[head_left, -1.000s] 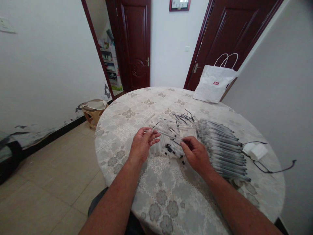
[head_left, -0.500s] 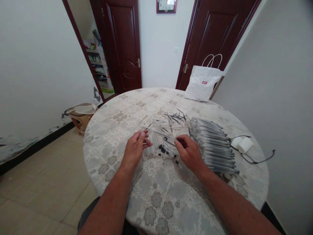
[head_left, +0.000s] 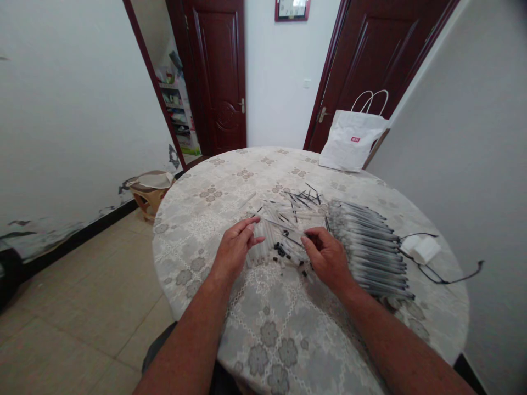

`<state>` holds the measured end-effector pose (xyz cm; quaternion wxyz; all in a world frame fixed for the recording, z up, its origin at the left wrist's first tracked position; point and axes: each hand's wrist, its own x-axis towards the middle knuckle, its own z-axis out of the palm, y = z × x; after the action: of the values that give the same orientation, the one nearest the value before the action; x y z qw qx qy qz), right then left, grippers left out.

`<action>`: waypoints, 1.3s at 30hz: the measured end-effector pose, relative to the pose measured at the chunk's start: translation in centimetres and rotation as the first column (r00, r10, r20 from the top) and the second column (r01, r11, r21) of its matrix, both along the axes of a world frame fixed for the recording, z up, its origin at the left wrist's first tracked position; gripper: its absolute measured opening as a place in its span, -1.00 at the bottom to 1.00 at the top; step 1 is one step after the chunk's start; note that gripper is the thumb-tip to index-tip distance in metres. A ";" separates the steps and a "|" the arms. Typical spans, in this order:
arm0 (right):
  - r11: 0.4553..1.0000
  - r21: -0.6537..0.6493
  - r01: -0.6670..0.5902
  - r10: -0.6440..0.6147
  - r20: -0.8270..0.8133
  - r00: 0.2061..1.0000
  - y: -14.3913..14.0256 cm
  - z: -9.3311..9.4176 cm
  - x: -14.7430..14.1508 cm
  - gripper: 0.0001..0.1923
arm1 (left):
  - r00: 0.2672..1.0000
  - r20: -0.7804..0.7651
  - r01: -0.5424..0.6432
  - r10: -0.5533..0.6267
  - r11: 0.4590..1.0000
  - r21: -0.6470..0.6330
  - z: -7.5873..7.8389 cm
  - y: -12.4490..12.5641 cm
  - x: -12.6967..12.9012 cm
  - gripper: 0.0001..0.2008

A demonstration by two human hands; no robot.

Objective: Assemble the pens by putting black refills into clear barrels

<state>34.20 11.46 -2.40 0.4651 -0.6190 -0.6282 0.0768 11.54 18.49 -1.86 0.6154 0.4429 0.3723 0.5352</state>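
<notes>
My left hand (head_left: 237,248) lies at the left edge of a pile of clear pen barrels (head_left: 274,227), with thumb and fingers closed around one barrel. My right hand (head_left: 327,257) is to the right of the pile, its fingertips pinching a thin dark refill (head_left: 293,238) that points left. Small black caps (head_left: 281,250) are scattered between the two hands. Loose black refills (head_left: 305,196) lie behind the pile. A long row of assembled pens (head_left: 370,244) lies just right of my right hand.
All this is on a round table with a floral cloth (head_left: 267,329). A white paper bag (head_left: 352,142) stands at the far edge. Black-framed glasses and a white pad (head_left: 426,252) lie at the right. A low stool (head_left: 150,189) stands on the floor at the left.
My left hand has come down from holding a barrel up onto the pile's left edge. The right hand stays pinched by the pile. The camera has shifted slightly.
</notes>
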 end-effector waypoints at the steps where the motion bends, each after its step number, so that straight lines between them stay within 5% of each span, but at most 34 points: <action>1: 1.000 -0.004 -0.004 0.004 0.003 1.000 0.0 0.0 0.0 -0.80 | 1.000 0.011 -0.021 0.021 1.000 -0.007 0.0 0.1 0.0 -0.65; 6: 0.999 -0.020 -0.030 0.030 0.008 1.000 0.1 -0.2 0.0 -0.80 | 0.989 0.094 -0.117 0.118 0.993 -0.018 0.2 0.3 -0.1 -0.74; 30: 0.997 -0.014 -0.078 0.079 0.072 0.994 -0.2 -0.2 -0.5 -0.85 | 0.988 0.148 -0.043 0.048 0.998 -0.037 0.3 0.2 0.0 -0.72; 39: 0.955 0.120 -0.272 0.216 0.346 0.913 0.1 -0.6 -1.0 -0.80 | 0.986 0.152 -0.060 0.076 0.992 -0.107 0.6 0.2 0.1 -0.71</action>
<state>33.23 11.55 -2.98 0.3904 -0.4987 -0.7736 -0.0224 11.69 18.70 -1.31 0.6459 0.3547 0.3650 0.5690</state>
